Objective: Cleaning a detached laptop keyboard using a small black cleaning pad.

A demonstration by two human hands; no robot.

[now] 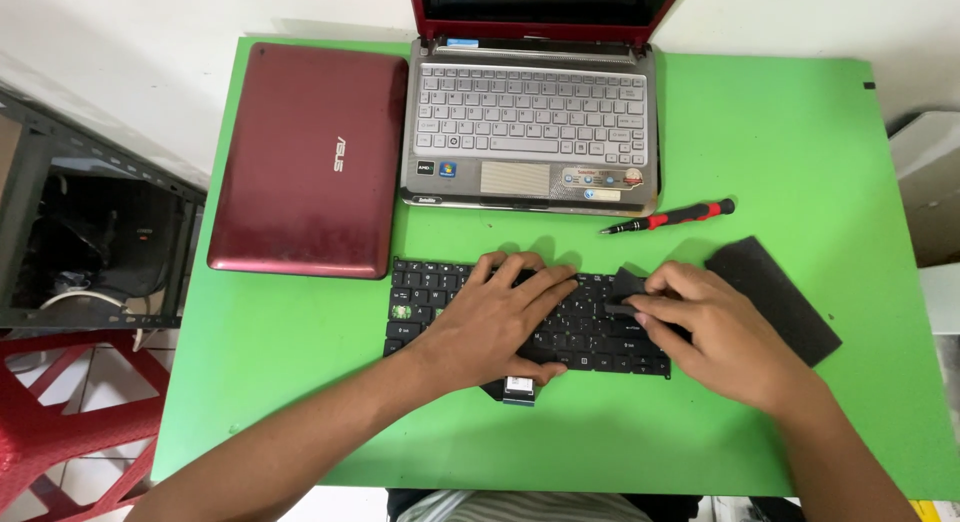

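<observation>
A loose black keyboard (pixel 425 304) lies flat on the green table (pixel 780 142), its short ribbon cable (pixel 518 387) sticking out at the near edge. My left hand (pixel 495 317) rests palm down on the keyboard's middle with fingers spread. My right hand (pixel 715 327) is over the keyboard's right end, its fingertips pinching a small black piece (pixel 625 287) against the keys. What that piece is cannot be made out.
An open small laptop (pixel 530 122) with a silver keyboard sits at the back centre. A shut dark red laptop (pixel 305 162) lies to its left. A red and black screwdriver (pixel 670 217) and a black foam pad (pixel 785 297) lie at the right. A red stool (pixel 60 422) stands left.
</observation>
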